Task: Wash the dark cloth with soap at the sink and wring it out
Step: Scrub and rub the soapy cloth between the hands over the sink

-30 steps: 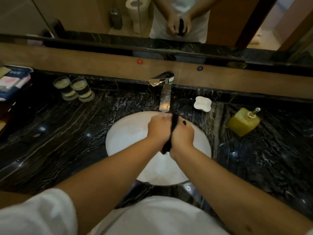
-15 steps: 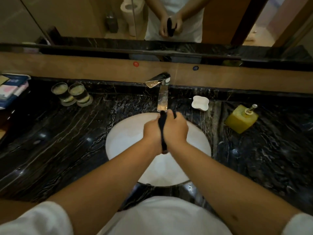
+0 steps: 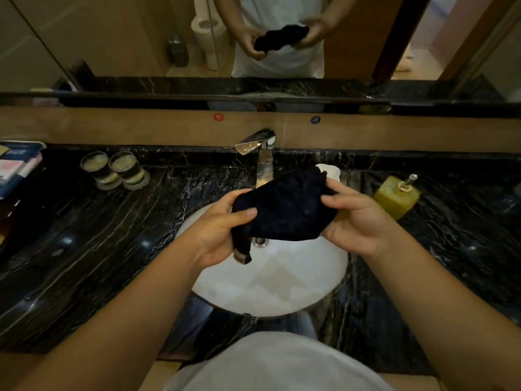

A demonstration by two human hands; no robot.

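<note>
A dark cloth point(image 3: 284, 207) is spread open between both hands, above the white round sink point(image 3: 270, 289). My left hand point(image 3: 222, 230) pinches its left edge, with a narrow end dangling below the thumb. My right hand point(image 3: 355, 218) holds its right edge, fingers curled over the fabric. The chrome tap point(image 3: 260, 153) stands just behind the cloth; no water stream is visible. A yellow soap dispenser point(image 3: 396, 197) sits on the counter to the right. A white soap dish point(image 3: 332, 172) is partly hidden behind the cloth.
The black marble counter point(image 3: 84, 249) surrounds the sink. Two glasses point(image 3: 115, 170) stand at the back left, and folded packets point(image 3: 17, 165) lie at the far left. A mirror point(image 3: 112, 38) above reflects the person holding the cloth.
The cloth was pressed into a tight strip between both closed hands; now the hands have moved apart and the cloth is opened out wide between them.
</note>
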